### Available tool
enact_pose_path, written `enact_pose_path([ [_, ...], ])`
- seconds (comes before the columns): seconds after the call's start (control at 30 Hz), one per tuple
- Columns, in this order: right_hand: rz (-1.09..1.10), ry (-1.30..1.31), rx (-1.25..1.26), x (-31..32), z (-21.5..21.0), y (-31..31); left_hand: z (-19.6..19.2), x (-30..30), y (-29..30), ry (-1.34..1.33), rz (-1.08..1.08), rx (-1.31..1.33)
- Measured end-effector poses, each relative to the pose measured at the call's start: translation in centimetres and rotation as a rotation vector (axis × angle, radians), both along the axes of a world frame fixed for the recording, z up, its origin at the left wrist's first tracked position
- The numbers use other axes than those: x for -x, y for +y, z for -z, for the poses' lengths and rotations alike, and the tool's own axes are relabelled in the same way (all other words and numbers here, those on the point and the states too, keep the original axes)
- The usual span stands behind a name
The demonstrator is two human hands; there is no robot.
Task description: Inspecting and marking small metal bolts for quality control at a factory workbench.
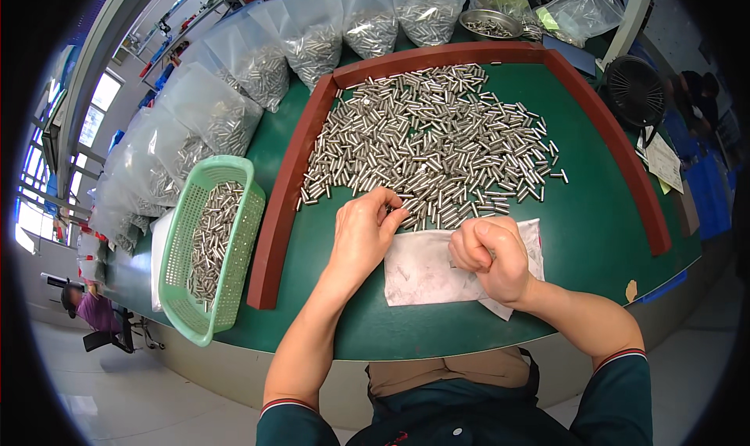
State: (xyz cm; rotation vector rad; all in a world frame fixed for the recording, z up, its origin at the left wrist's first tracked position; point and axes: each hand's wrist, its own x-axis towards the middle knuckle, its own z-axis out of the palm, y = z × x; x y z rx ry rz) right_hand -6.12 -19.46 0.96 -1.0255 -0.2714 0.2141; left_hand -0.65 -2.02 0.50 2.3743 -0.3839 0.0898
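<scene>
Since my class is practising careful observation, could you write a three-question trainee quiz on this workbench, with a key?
1. True or false: the green basket stands left of the red frame.
2. Short answer: what lies beneath the person's right grip?
3. Fill in the colour: the heap of loose metal pins is spread on a ____ tabletop.

Key:
1. True
2. A pale cloth
3. Green

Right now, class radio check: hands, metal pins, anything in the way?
Left hand at metal pins' near edge, grip unclear. Right hand curled over white cloth, contents hidden. Pins heaped within three-sided red border. Possible obstruction: cloth beneath right hand.
</scene>
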Motion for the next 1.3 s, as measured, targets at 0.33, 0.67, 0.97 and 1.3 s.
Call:
enact_pose_path([
  [0.33,-0.009,-0.012,-0.009,0.1,0.0,0.0,0.1,-1.1,2.0,0.861,0.183,1.181],
  [0.67,0.02,-0.011,-0.011,0.1,-0.1,0.3,0.3,-1.1,1.9,0.869,0.173,1.274],
  [0.97,0.023,0.0,0.004,0.0,-0.1,0.2,0.1,-1.1,1.8,0.924,0.184,1.285],
  [1.3,0.024,-0.013,0.015,0.0,-0.1,0.2,-0.2,-1.1,1.9,0.949,0.166,1.278],
])
